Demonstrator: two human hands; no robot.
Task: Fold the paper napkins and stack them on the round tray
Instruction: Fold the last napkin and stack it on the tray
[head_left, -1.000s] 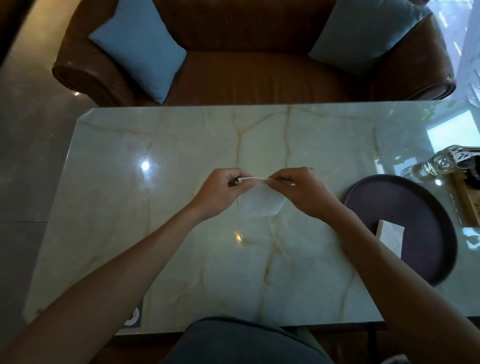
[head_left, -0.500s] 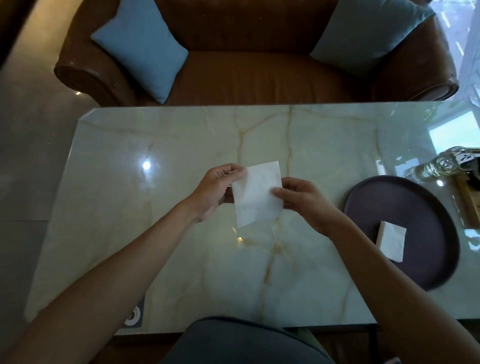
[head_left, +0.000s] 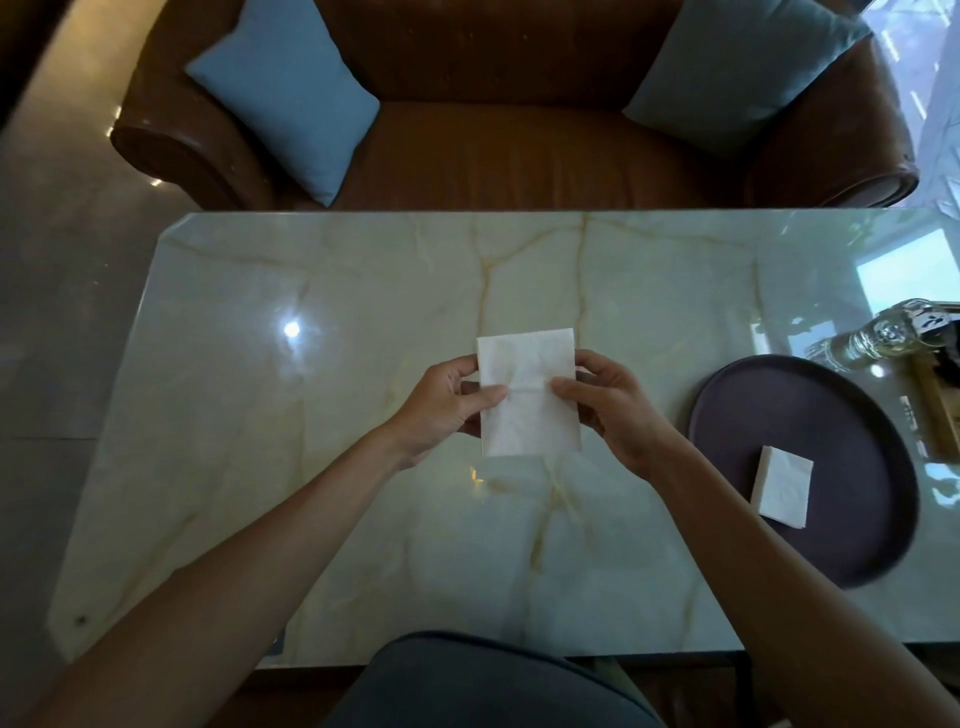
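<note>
A white paper napkin (head_left: 527, 395) is held flat and upright above the middle of the marble table, an oblong with a faint crease across its middle. My left hand (head_left: 441, 405) pinches its left edge, thumb on top. My right hand (head_left: 608, 405) pinches its right edge the same way. To the right lies the dark round tray (head_left: 810, 415). One folded white napkin (head_left: 782, 486) rests on the tray, near its front.
The marble table (head_left: 311, 467) stretches wide to the left. A glass bottle (head_left: 872, 332) lies at the right edge beside a wooden box (head_left: 940, 410). A brown leather sofa (head_left: 519, 156) with two blue cushions stands behind the table.
The napkin was pinched edge-on between both hands, then turned up and opened flat. It now faces me squarely, with a hand on each side edge.
</note>
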